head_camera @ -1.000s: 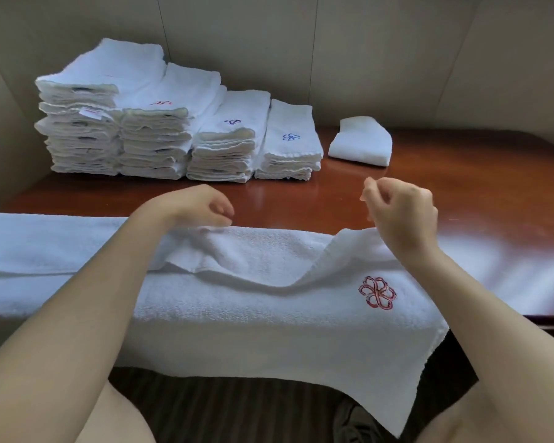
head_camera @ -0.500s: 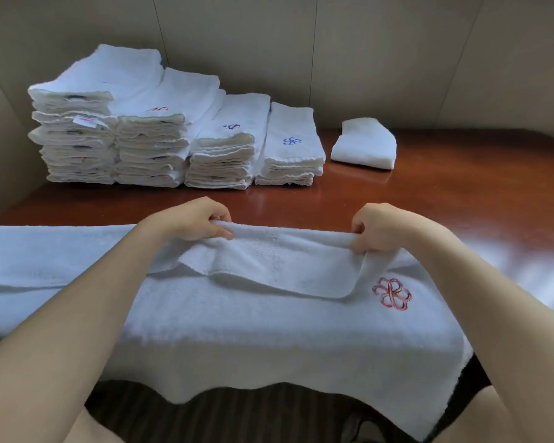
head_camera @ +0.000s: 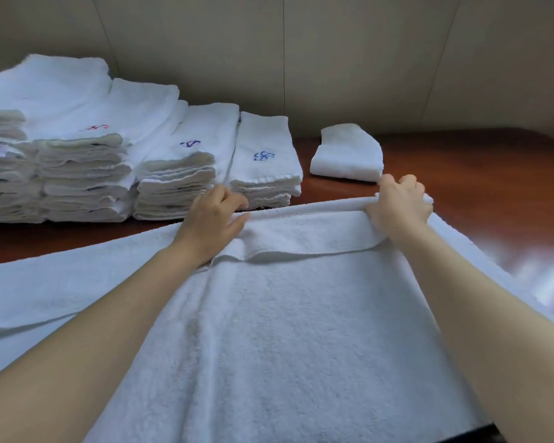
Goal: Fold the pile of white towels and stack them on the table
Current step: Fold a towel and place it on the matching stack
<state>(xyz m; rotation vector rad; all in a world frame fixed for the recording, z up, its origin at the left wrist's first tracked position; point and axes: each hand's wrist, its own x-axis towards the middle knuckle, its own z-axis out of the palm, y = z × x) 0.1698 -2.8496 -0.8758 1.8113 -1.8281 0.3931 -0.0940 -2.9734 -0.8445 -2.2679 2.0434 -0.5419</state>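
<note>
A large white towel (head_camera: 301, 330) lies spread over the near part of the brown table (head_camera: 477, 174), its far edge doubled back toward me. My left hand (head_camera: 213, 219) grips that far edge at the left, fingers curled round the cloth. My right hand (head_camera: 398, 204) grips the same edge at the right. Both arms reach out over the towel. Several stacks of folded white towels (head_camera: 115, 161) with red and blue embroidery stand at the back left.
A single folded white towel (head_camera: 347, 153) lies apart from the stacks, just beyond my right hand. A beige panelled wall (head_camera: 333, 59) closes the back of the table. Bare brown tabletop shows at the right.
Both hands took hold of the towel's edge and carried it away from me across the table. The red embroidered flower is no longer visible. More towel now lies on the table.
</note>
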